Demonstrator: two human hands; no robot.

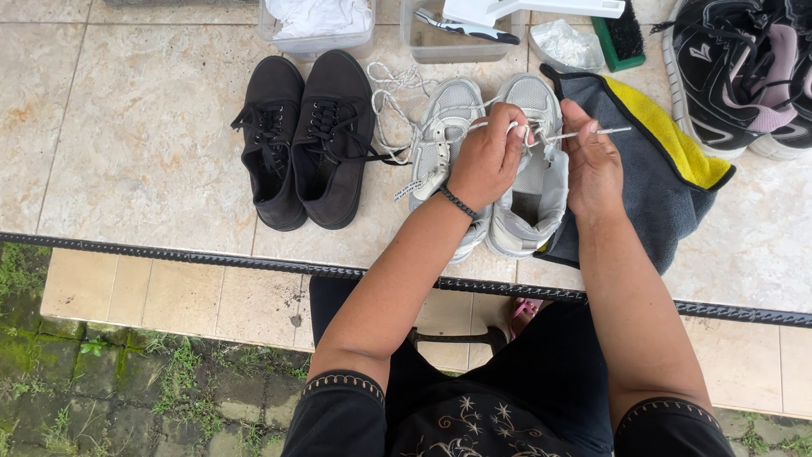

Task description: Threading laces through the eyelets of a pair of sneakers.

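both forearms reach over worktop (152, 135) | left hand (489, 161) pinches white lace (516, 127) on grey sneaker (533, 169) | right hand (592, 165) pinches lace end | black shoes (304, 140) beside

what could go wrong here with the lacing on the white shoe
1. The right hand pinches the white lace close to its tip, so it may slip free.
2. The pale grey-white mesh sneaker lies half on the grey and yellow microfibre cloth near the tiled table's dark edge strip; a hard pull might drag it off.
3. The left hand hides the eyelets, so one may get skipped.
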